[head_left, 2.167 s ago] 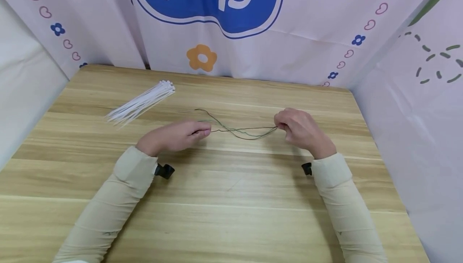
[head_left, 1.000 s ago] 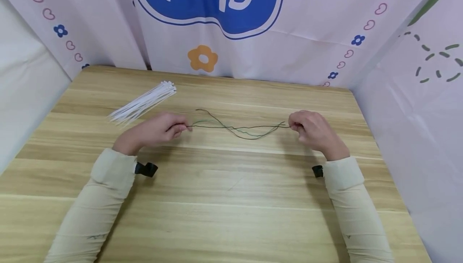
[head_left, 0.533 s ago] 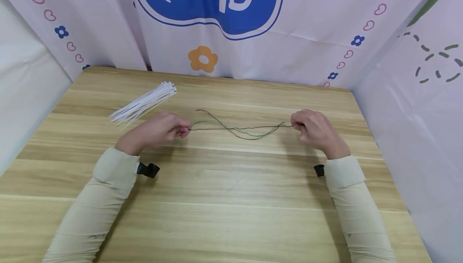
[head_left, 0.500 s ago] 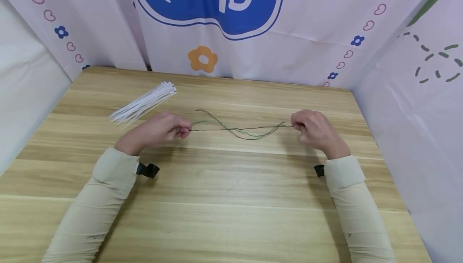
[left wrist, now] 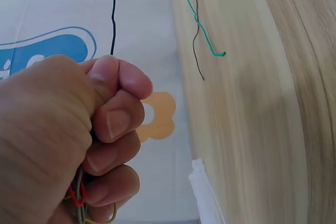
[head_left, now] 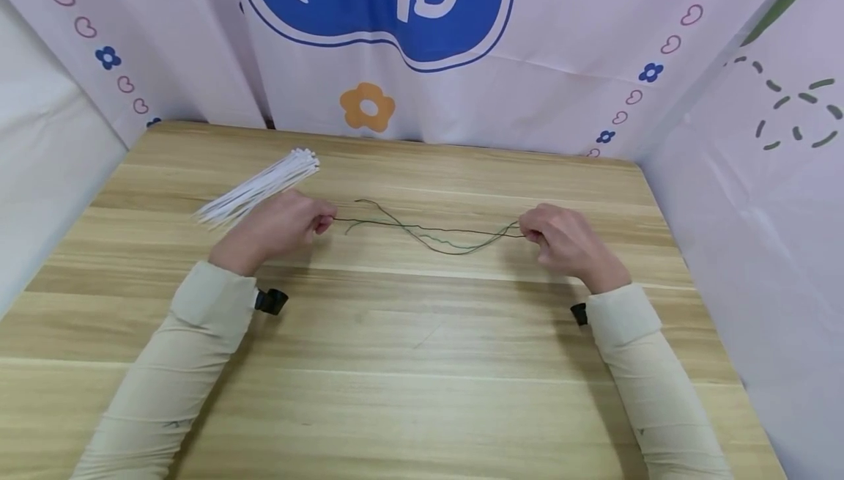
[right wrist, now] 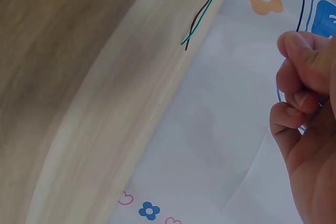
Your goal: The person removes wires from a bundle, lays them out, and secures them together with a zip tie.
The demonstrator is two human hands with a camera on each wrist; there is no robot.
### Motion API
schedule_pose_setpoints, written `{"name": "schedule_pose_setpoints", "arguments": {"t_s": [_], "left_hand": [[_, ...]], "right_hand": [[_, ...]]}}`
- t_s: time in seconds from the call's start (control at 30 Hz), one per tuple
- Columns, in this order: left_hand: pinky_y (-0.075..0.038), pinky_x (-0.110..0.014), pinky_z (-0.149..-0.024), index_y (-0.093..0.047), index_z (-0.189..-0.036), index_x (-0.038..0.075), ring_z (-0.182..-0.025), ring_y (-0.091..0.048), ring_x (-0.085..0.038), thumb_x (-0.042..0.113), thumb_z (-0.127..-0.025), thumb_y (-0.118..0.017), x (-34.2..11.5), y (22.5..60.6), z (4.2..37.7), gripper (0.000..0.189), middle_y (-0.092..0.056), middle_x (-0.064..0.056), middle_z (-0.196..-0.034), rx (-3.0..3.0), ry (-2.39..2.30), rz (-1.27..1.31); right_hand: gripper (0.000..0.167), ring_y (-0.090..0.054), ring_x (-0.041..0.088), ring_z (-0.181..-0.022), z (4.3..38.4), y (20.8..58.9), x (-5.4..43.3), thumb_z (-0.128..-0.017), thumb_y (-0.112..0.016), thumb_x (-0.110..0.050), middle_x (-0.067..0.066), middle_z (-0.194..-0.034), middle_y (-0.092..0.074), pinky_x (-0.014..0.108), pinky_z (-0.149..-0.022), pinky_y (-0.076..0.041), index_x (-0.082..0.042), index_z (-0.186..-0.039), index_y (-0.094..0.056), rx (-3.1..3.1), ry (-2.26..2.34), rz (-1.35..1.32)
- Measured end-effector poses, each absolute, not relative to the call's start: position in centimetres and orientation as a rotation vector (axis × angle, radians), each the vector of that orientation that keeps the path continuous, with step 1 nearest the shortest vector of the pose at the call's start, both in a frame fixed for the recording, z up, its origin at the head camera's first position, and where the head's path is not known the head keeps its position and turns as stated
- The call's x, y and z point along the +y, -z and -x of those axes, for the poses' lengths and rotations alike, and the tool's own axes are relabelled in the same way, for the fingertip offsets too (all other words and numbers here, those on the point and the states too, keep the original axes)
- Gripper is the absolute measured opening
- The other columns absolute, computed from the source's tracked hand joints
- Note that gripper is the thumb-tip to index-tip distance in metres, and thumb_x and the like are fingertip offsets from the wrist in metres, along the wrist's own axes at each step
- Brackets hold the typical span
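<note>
My left hand [head_left: 277,225] pinches one end of a thin black wire [left wrist: 114,17] between thumb and forefinger. The other end is pinched by my right hand [head_left: 560,242], so the wire stretches nearly straight between them above the table. In the left wrist view, red, grey and yellowish wires [left wrist: 79,195] show within the curled lower fingers; the rest of them is hidden by the hand. Below the stretched wire, a green wire [left wrist: 206,35] and a brown wire [left wrist: 195,43] lie on the wood, curving and crossing each other.
A bundle of white cable ties [head_left: 260,185] lies at the back left, just behind my left hand. The wooden table [head_left: 422,363] ends at a printed cloth [head_left: 560,84] behind, with white cloth at both sides.
My hands have moved apart, drawing the black wire out straight above the other wires. Lately the left hand has shifted back toward the cable ties, and the right hand slightly left.
</note>
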State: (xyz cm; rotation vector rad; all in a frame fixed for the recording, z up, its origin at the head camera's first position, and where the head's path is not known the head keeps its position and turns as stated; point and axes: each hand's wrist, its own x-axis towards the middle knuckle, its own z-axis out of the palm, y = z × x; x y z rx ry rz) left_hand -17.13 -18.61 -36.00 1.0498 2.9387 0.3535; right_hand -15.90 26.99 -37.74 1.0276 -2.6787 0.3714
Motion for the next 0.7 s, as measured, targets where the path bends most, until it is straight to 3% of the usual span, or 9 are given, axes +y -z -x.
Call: {"name": "schedule_pose_setpoints", "arguments": {"t_s": [0.37, 0.7], "left_hand": [[-0.032, -0.029, -0.063, -0.045, -0.070, 0.016, -0.062, -0.036, -0.010, -0.014, -0.088, -0.047, -18.96, 35.69, 17.18, 0.034, -0.036, 0.003, -0.066, 2.906, -0.414, -0.969], [-0.032, -0.028, -0.063, -0.049, -0.071, 0.014, -0.063, -0.036, -0.009, -0.014, -0.087, -0.048, -19.29, 35.76, 17.19, 0.032, -0.037, 0.006, -0.066, 2.926, -0.393, -1.101]], "right_hand": [[0.037, -0.038, 0.014, -0.068, 16.04, 37.78, 27.37, -0.067, -0.040, 0.022, -0.002, -0.067, -0.040, 0.030, -0.061, -0.030, -0.014, -0.069, -0.045, -2.710, -0.378, -0.991], [0.034, -0.037, 0.015, -0.065, 16.30, 37.65, 27.81, -0.062, -0.035, 0.019, -0.001, -0.066, -0.039, 0.031, -0.060, -0.030, -0.014, -0.067, -0.042, -2.734, -0.401, -0.937]]}}
